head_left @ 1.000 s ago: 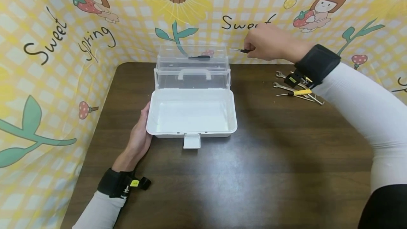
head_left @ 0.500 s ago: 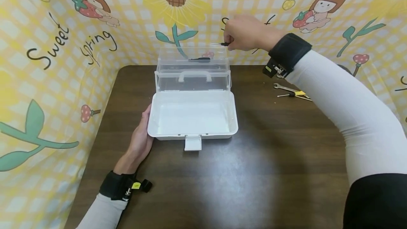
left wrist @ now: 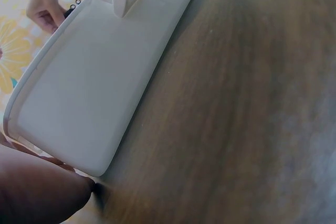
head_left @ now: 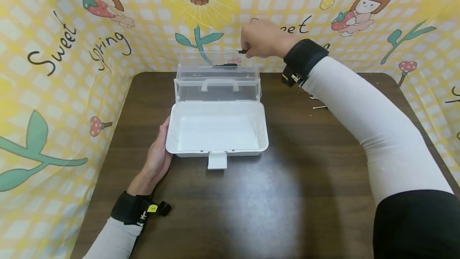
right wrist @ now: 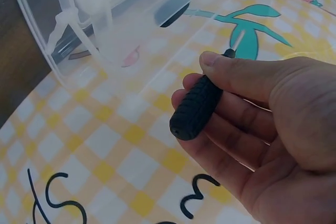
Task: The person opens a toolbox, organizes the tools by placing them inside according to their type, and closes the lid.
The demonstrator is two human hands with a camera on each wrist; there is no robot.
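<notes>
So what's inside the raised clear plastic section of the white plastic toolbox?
Inside is a slim black tool; the hazy plastic walls mask its finer detail, so its type is unclear.

Box on tbl, L hand agst its L, lid behind.

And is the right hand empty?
No, the right hand holds a black-handled screwdriver between its thumb and fingers.
</notes>
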